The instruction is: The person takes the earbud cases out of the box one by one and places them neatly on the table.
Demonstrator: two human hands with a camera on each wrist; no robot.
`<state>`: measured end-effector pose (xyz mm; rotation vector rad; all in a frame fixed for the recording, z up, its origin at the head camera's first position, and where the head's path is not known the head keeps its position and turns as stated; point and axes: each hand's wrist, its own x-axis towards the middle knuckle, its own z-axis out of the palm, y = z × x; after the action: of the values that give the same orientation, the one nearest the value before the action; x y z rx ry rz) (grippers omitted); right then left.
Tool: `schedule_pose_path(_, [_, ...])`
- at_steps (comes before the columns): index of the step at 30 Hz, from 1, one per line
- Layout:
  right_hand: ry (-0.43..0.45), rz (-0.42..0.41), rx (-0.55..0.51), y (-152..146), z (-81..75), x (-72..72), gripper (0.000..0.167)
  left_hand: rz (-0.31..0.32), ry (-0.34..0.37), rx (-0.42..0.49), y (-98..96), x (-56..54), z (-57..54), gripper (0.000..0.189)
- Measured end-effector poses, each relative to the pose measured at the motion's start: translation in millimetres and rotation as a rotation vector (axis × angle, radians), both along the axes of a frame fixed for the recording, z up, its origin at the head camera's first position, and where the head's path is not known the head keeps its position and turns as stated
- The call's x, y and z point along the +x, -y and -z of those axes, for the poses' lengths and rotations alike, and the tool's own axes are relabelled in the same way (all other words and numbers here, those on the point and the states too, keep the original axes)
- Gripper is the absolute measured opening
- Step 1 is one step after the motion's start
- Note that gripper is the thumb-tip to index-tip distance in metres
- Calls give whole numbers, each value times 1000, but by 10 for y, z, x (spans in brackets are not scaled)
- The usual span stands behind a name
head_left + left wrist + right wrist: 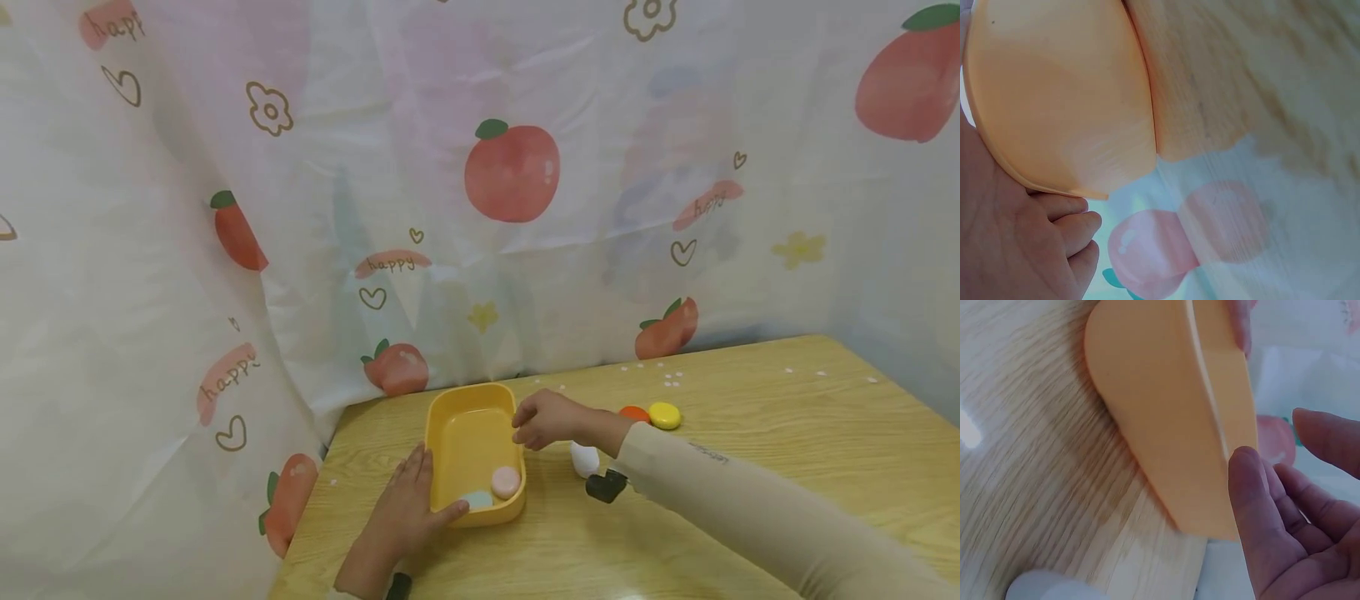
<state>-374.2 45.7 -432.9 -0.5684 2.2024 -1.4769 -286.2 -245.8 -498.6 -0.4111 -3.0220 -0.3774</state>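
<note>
A deep yellow plastic tray (480,417) stands on the table. In its near end lie a round pink piece (506,482) and a pale mint piece (477,499). My left hand (408,500) holds the tray's near left corner, fingers along the outer wall and thumb over the near rim. In the left wrist view, fingertips (1079,228) show beside the rim. My right hand (551,419) hovers at the right rim; thumb and fingers (1250,500) stand apart, loosely bent, nothing between them. A white rounded piece (585,458) lies under the right wrist.
Beyond the right wrist are a yellow round piece (664,415) and an orange-red one (633,413), partly hidden by the arm. Small white flakes (672,379) dot the back of the wooden table (787,450). A fruit-print curtain (570,275) hangs behind it.
</note>
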Motion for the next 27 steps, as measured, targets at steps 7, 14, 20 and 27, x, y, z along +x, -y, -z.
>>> schedule_pose_path(7, [-4, -52, -32, 208, 4, 42, 31, 19, -9, 5, 5, 2, 11, 108])
schedule_pose_path(14, [-2, -98, -41, 431, 28, 87, 30, 23, -18, 2, -4, 6, -1, 109])
schedule_pose_path(20, [-4, -122, -35, 552, 64, 112, 29, 35, -15, 2, 0, 4, -8, 109])
schedule_pose_path(27, [6, -129, -30, 657, 93, 121, 26, 30, -7, -12, 4, 14, -30, 110])
